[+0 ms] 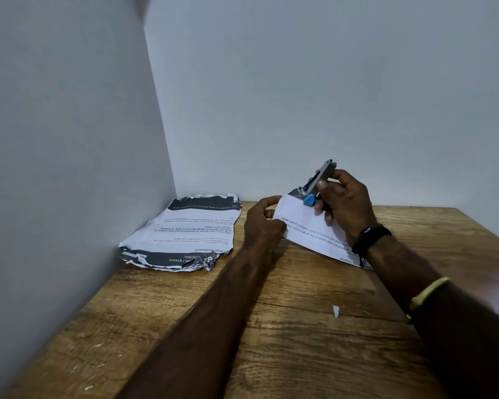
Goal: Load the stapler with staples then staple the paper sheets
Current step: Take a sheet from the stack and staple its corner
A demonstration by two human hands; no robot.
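Wooden table sits in a wall corner, its left and far edges tight against the walls. A stack of printed sheets lies at the far left corner, touching the left wall. Near half: wood with one small paper scrap. Left hand pinches the left edge of the paper sheets, raised near the far edge. Right hand grips the stapler. Its long axis is tilted, with the blue end low on the sheets' far corner and the metal end up and to the right.
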